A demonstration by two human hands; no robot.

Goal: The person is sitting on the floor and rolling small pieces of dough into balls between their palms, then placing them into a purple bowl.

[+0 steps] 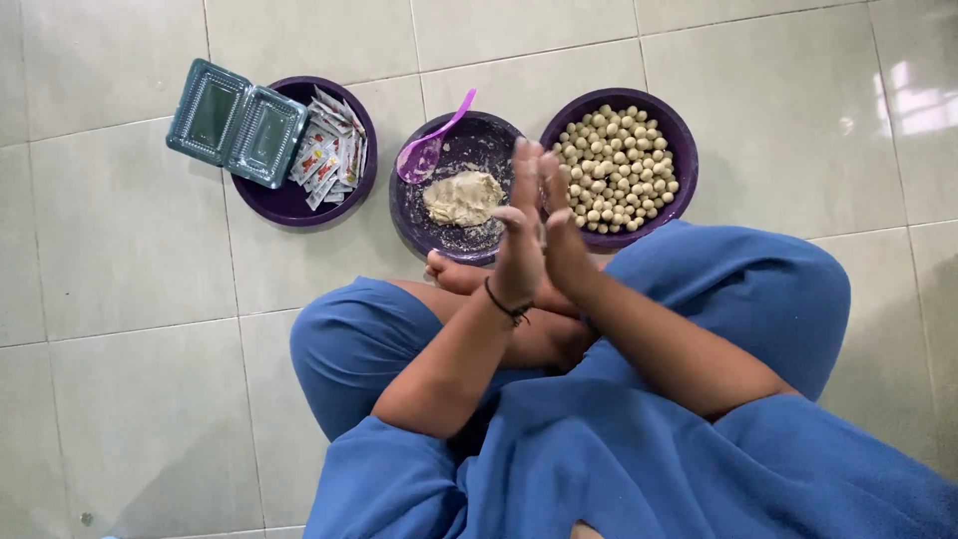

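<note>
My left hand [521, 235] and my right hand [561, 235] are pressed flat palm to palm above my crossed legs, fingers pointing away from me. Whatever lies between the palms is hidden. Just beyond my fingertips stands a dark purple bowl [414, 215] with a lump of pale dough [463, 198] in it and a purple plastic spoon [431, 143] leaning on its far rim. To its right a second purple bowl [683, 150] is filled with several small pale dough balls [614, 170]. A black band circles my left wrist.
A third purple bowl [274, 205] at the left holds several small printed sachets [329, 155], and an open clear plastic clamshell box [237, 122] rests across its rim. All stand on a pale tiled floor [120, 260]. I sit cross-legged in blue clothes.
</note>
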